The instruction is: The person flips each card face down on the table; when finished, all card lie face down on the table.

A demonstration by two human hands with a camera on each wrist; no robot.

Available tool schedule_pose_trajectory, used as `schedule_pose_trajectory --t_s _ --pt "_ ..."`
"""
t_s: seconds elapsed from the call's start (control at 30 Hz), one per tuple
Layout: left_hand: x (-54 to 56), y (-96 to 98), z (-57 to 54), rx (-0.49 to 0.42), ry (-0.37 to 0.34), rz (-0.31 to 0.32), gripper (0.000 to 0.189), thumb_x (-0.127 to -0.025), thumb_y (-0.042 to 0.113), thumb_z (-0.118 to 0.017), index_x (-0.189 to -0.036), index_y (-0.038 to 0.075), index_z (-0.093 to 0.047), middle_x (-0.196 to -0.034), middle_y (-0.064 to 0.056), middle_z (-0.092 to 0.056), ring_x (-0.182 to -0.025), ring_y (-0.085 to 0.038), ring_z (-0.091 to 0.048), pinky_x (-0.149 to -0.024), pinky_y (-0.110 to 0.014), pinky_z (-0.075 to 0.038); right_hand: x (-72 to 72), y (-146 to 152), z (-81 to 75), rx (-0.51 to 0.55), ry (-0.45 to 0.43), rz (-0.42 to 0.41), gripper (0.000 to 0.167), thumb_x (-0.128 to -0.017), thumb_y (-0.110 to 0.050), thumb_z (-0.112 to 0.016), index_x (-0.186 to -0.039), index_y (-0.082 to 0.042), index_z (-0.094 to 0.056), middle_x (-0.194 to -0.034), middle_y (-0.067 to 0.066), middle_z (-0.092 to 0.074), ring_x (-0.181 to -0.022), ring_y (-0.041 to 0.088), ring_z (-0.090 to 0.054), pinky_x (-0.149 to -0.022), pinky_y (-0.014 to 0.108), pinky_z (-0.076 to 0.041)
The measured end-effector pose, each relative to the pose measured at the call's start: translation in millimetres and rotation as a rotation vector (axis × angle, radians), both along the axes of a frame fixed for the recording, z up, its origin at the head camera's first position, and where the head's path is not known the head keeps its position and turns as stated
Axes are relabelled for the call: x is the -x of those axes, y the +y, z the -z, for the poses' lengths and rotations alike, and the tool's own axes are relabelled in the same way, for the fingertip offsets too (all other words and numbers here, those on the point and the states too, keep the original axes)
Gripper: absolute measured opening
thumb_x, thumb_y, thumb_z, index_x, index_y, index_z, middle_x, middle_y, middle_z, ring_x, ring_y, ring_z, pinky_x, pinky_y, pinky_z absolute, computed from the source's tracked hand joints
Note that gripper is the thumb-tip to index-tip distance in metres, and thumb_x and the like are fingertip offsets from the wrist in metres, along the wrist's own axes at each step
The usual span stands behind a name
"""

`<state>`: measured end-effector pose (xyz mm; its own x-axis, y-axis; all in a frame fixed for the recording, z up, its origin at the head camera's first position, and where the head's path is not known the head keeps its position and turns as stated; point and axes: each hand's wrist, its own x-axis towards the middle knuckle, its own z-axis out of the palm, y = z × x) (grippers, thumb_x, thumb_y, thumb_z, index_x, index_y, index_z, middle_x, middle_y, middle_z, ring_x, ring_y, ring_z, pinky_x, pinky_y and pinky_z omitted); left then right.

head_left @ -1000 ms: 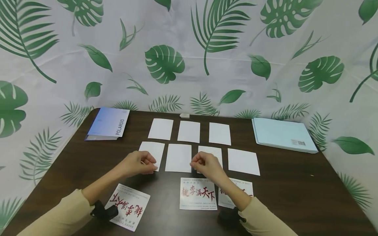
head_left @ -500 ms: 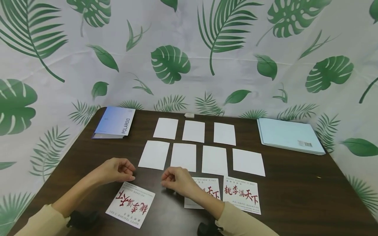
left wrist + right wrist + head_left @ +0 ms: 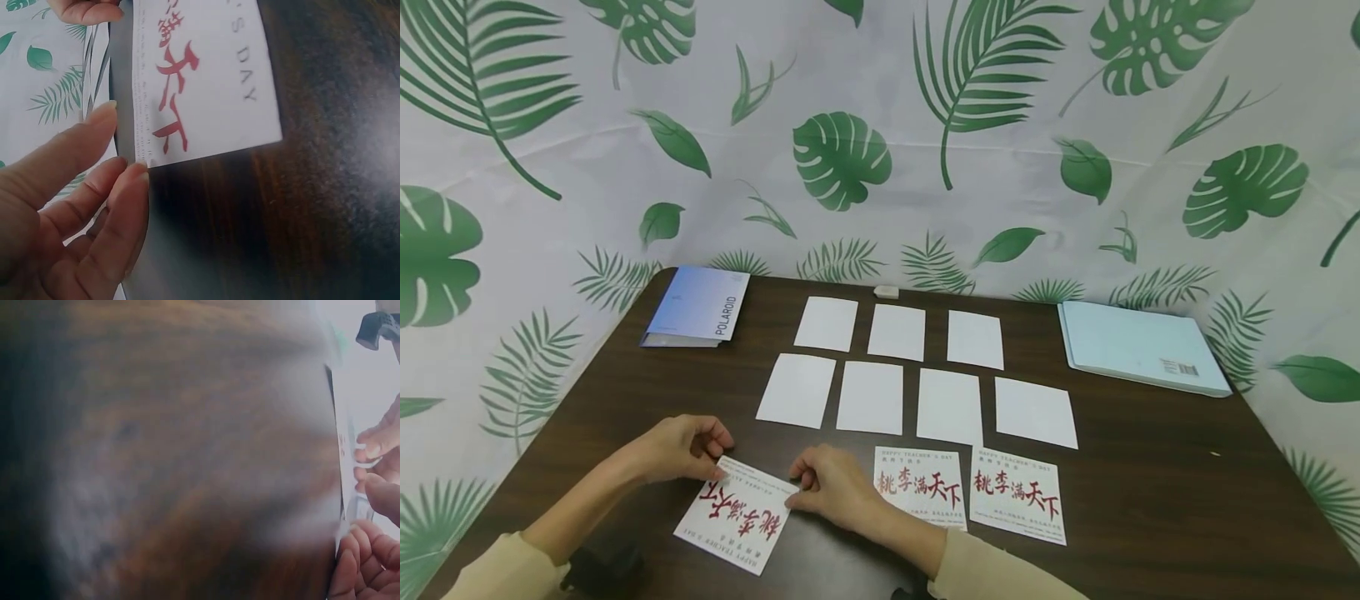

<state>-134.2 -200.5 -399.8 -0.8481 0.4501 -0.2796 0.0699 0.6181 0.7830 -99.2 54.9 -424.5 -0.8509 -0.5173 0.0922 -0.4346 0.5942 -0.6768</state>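
A white square card with red Chinese characters and small grey print lies slanted on the dark table at the front left. At its far left corner is my left hand, fingers bent. The left wrist view shows those fingertips right at the corner of the card, with the thumb apart from them. My right hand is at the far right corner, thumb and fingers spread a little around it. Two matching cards lie right of that hand: one card partly behind the forearm, another card beside it.
Several blank white cards lie in two rows across the middle of the dark wood table. A blue POLAROID album is at the back left, a pale blue album at the back right. A small white block sits at the back edge.
Both hands have come from the blank cards toward the front left, the right hand crossing over the printed cards. Now both sets of fingertips are at the slanted card's far corners.
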Motion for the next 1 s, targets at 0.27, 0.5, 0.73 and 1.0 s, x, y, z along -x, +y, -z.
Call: schedule_pose_trajectory --t_s 0.27,0.5,0.73,1.0 --pt "-0.8 0.8 4.0 0.039 0.048 0.023 0.037 -0.067 0.008 -0.083 -0.095 0.001 -0.060 -0.080 -0.004 -0.053 -0.070 -0.016 -0.051 -0.056 -0.021 -0.045 -6.7 -6.8 1.5 -0.143 0.141 0.030 0.040 -0.064 -0.033 -0.085 -0.091 -0.013 -0.064 -0.078 -0.009 -0.053 -0.071 -0.001 -0.044 -0.062 0.010 -0.036" --pt "-2.7 1.8 7.3 0.097 0.132 0.042 0.031 -0.065 0.005 -0.082 -0.086 0.006 -0.060 -0.075 -0.001 -0.051 -0.067 -0.012 -0.047 -0.054 -0.021 -0.041 -11.3 -10.4 6.2 -0.210 0.231 0.043 0.043 -0.063 -0.036 -0.084 -0.092 -0.016 -0.059 -0.081 -0.009 -0.050 -0.072 0.001 -0.042 -0.060 0.011 -0.034" --pt "-2.8 4.4 6.8 0.101 0.137 0.049 0.031 -0.065 0.005 -0.083 -0.083 0.006 -0.057 -0.073 -0.001 -0.051 -0.065 -0.013 -0.048 -0.053 -0.021 -0.043 -10.9 -10.8 3.8 -0.220 0.199 0.035 0.039 -0.066 -0.034 -0.083 -0.089 -0.015 -0.059 -0.076 -0.010 -0.045 -0.068 0.001 -0.037 -0.057 0.011 -0.030" --pt "-3.8 5.3 8.9 0.119 0.167 0.038 0.031 -0.067 0.007 -0.082 -0.080 0.008 -0.054 -0.071 0.001 -0.051 -0.064 -0.011 -0.047 -0.052 -0.021 -0.040 -6.7 -11.4 4.0 -0.214 0.140 0.036 0.034 -0.068 -0.029 -0.083 -0.084 -0.014 -0.057 -0.073 -0.009 -0.044 -0.065 0.001 -0.036 -0.054 0.012 -0.029"
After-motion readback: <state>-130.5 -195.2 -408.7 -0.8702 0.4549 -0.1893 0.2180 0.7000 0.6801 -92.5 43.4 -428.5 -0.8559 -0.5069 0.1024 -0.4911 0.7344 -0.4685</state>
